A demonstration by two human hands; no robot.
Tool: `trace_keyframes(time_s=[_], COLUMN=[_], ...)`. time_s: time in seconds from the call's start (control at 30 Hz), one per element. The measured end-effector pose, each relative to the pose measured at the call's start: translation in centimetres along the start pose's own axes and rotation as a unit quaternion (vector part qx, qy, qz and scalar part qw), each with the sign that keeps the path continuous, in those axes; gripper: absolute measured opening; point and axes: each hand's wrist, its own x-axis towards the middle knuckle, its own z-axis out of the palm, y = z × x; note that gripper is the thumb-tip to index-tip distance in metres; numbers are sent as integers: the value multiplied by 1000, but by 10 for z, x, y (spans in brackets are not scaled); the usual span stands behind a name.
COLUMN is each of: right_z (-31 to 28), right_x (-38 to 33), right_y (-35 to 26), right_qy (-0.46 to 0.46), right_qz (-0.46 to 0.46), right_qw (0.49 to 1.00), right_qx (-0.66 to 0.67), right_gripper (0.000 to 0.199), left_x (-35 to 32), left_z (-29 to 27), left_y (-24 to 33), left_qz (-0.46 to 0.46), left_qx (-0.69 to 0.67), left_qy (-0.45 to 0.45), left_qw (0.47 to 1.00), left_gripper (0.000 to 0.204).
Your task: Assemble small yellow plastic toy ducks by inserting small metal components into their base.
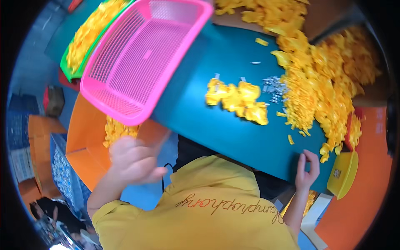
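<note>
My left hand (134, 161) is smeared by motion, so its fingers are hard to read. It hovers over an orange box (85, 146), just below the near corner of a pink plastic basket (152, 109). Yellow pieces (118, 131) lie inside that box. My right hand (307, 171) rests at the near right edge of the green table (200, 121), thumb and finger apart, nothing between them. On the table between the hands sits a cluster of shiny yellow plastic pieces (237, 99). Small silver metal parts (274, 88) are scattered beside it.
A large heap of loose yellow pieces (321, 79) covers the table's right side. A green basket (68, 68) full of yellow pieces stands at far left. A yellow bin (343, 175) hangs by the right edge. Someone in dark clothes (58, 212) is at lower left.
</note>
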Motion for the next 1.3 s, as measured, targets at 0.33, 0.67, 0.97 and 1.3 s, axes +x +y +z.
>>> trace_keyframes(time_s=[0.33,0.67,0.97,1.3], right_z=[-27,-25,-17,-31], right_x=[-14,-13,-4,4], right_y=[23,32,17,11], right_qy=[-81,-61,-5,-22], right_qz=[-56,14,77,101], right_qw=[987,957,972,984], right_qx=[130,282,220,143], right_gripper=[13,9,10,14], left_x=[71,70,60,148], left_z=[153,153,158,167], left_y=[36,30,31,53], left_qz=[-62,-49,-68,51], left_qx=[62,94,17,174], left_qy=[-124,-130,-26,-97], left_qw=[988,986,997,979], left_gripper=[38,34,49,33])
